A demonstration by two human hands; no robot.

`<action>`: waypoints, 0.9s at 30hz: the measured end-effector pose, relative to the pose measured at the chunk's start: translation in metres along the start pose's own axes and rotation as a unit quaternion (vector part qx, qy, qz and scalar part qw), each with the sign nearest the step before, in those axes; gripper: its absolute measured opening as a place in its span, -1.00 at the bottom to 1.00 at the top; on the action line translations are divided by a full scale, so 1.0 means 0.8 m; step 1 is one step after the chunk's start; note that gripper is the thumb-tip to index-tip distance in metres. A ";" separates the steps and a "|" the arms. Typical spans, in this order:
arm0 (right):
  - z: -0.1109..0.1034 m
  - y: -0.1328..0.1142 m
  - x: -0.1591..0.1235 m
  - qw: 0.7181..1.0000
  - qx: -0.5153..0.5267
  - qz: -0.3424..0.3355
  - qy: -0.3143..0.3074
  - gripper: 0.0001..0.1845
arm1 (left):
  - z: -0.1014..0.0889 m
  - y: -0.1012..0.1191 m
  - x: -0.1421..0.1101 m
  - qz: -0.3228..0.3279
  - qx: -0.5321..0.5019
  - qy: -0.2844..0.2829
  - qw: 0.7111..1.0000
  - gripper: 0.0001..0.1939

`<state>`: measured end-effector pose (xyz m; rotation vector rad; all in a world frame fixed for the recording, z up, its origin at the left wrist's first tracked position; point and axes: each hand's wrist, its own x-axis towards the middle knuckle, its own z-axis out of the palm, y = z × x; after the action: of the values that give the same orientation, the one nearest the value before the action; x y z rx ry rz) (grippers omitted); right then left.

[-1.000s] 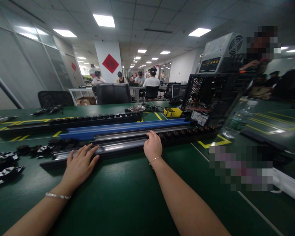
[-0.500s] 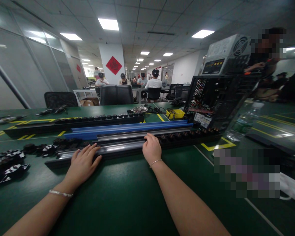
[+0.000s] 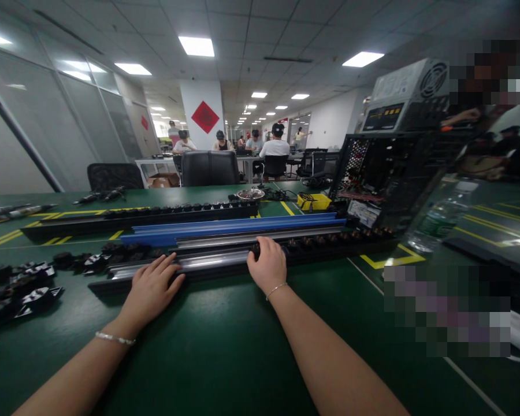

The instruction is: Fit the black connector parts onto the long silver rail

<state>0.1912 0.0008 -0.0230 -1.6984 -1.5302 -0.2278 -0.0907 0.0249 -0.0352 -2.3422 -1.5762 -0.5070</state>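
A long black rail (image 3: 216, 261) with a shiny silver channel lies across the green table in front of me. My left hand (image 3: 156, 283) rests on its left part, fingers stretched out over the front edge. My right hand (image 3: 268, 264) is curled at the rail's middle, with thumb and fingers round a small black part (image 3: 255, 249), mostly hidden by the hand. To the right of it, a row of similar black parts (image 3: 320, 240) sits along the rail. Just behind lie a thinner silver strip (image 3: 216, 239) and a blue rail (image 3: 238, 224).
Loose black parts (image 3: 39, 294) lie in a heap at the left. Behind stands another filled black rail (image 3: 156, 215), beside a yellow tray (image 3: 312, 201). An open computer case (image 3: 385, 173) and a water bottle (image 3: 442, 216) stand at the right. People sit at tables farther off.
The view has turned slightly left. My right hand has shifted a little left along the rail, and a black part now shows between its thumb and fingers. The left hand stays on the rail.
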 end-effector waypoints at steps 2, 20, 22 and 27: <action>0.000 -0.001 -0.001 0.999 -0.034 0.017 0.000 -0.60 | -0.001 0.000 0.000 -0.001 0.005 -0.007 1.000 -0.59; -0.002 -0.016 -0.008 0.998 -0.007 -0.031 -0.047 -0.65 | -0.005 0.011 0.001 -0.015 0.008 0.001 1.000 -0.60; -0.002 -0.017 -0.009 0.998 0.002 -0.041 -0.051 -0.64 | -0.004 0.011 0.001 -0.017 0.005 0.008 1.000 -0.58; 0.000 -0.017 -0.009 0.995 0.029 -0.064 -0.076 -0.64 | 0.001 0.015 0.000 0.009 -0.001 0.031 0.999 -0.54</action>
<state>0.1770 -0.0057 -0.0213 -1.6048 -1.7423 -0.1216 -0.0799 0.0206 -0.0364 -2.3177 -1.5258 -0.5720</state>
